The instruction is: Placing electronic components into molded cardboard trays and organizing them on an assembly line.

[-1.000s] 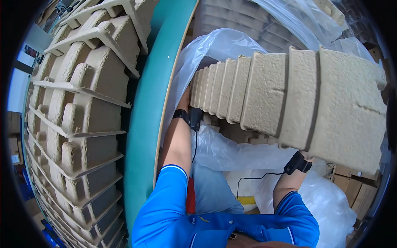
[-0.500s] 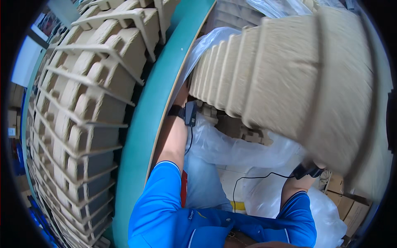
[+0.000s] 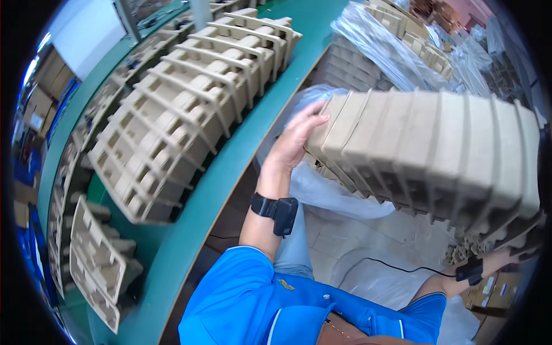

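Now-lifted stack of ribbed tan pulp trays [image 3: 437,152], level between hands.

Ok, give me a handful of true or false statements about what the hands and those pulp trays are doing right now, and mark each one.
1. Both hands carry one stack of moulded pulp trays between them. True.
2. The left hand presses on the left end of the stack. True.
3. The stack rests flat on the green table. False: it is held in the air, to the right of the table.
4. The right hand is in full view. False: the stack hides most of it.
5. More pulp trays lie on the table. True.
6. The wrists are bare. False: each wears a black band.
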The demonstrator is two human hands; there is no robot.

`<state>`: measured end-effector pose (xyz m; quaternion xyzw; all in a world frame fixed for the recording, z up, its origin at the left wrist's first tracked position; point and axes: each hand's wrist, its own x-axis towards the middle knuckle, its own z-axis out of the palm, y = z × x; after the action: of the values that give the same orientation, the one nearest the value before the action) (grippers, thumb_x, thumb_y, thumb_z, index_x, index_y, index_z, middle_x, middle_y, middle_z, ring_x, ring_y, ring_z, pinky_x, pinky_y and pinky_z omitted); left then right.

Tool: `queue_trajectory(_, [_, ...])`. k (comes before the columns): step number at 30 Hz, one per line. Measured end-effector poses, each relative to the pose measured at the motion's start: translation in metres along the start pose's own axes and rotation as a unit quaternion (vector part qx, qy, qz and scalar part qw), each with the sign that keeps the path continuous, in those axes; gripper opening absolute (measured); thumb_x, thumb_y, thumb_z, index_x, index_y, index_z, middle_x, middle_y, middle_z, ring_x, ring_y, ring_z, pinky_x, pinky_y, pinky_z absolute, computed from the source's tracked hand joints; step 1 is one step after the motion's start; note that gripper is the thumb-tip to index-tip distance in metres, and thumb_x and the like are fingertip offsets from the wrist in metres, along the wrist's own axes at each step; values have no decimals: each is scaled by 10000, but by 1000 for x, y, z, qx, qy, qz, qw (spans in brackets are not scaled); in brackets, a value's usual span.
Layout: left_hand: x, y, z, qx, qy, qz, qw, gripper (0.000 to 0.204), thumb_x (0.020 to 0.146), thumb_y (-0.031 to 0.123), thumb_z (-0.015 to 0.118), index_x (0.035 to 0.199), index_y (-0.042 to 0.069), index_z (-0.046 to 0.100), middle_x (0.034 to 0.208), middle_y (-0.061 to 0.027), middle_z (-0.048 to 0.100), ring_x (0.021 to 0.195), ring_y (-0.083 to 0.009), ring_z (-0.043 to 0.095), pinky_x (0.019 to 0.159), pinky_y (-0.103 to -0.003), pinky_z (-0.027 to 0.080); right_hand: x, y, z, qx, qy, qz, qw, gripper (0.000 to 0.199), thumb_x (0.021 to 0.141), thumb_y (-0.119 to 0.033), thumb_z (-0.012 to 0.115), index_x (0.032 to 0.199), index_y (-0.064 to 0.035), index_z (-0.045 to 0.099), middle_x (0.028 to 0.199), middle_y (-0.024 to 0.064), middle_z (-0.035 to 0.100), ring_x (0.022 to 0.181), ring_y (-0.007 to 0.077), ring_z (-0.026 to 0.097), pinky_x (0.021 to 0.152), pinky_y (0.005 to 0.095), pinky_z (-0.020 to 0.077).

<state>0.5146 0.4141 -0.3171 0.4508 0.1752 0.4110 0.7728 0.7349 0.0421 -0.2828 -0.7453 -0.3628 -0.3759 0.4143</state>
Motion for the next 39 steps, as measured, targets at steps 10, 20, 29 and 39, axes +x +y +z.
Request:
queue_trajectory(10, [-256,238,47,27,-41,458,888,654,816,246,561,1387,-16,381,1214,-168,580,1109,-260,580,971,-355,448,157,81,136,213,-54,33,975,455,946,-252,381,1348,-38,400,1359,146,429,1196,263,462,970,387,410])
queue_trajectory(20, [-323,333,-103,320,316,364,816,281,815,165,566,1067,41,574,936,-79,607,805,-190,618,689,-339,535,86,-295,348,579,-520,341,527,923,648,-137,802,1435,-119,321,1360,112,449,1244,259,428,1051,426,344])
queue_trajectory(29, [-473,297,-76,641,451,241,573,588,943,433,484,1352,16,418,1287,-206,474,1182,-334,477,1004,-402,381,42,-301,317,439,-85,-18,894,574,906,-306,605,1328,29,407,1226,172,548,1063,257,572,863,399,486])
queue_trajectory(39, [-870,285,-126,641,704,187,242,625,861,240,659,1360,12,361,1262,-200,455,1097,-308,493,908,-397,434,-248,-535,-86,657,-239,-438,565,462,788,-241,706,1209,-123,556,1183,135,507,1149,346,457,1019,446,343])
